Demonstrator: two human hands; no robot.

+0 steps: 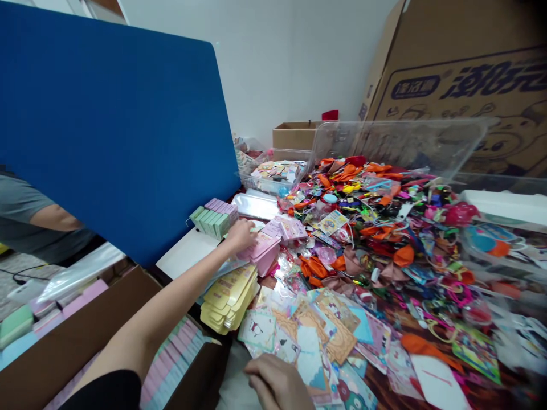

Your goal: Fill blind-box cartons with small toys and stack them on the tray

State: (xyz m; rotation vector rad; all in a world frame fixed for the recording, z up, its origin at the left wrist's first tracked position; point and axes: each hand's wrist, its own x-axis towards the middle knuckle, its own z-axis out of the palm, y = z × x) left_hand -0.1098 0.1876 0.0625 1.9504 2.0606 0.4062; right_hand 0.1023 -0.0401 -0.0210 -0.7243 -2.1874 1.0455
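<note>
My left hand [241,234] reaches out to the stacks of paper packs, its fingertips bent down and mostly hidden. It is beside a pink stack [262,250], and a pale green piece shows by its fingers. Purple packs [290,228] lie just past the pink ones. Left of the hand stands a row of banded green bundles [211,221], purple bundles behind. Nearer to me is a fanned stack of flat yellow packs [229,296]. My right hand [280,381] is low in the view, fingers curled in, beside loose printed cards [314,336]; what it holds, if anything, is hidden.
A big pile of small toys and balloons [363,228] covers the right side. Behind are a clear plastic bin [401,142] and a large printed carton [465,85]. A blue panel [115,125] stands left. An open cardboard box [98,324] of pastel bundles is below my left arm.
</note>
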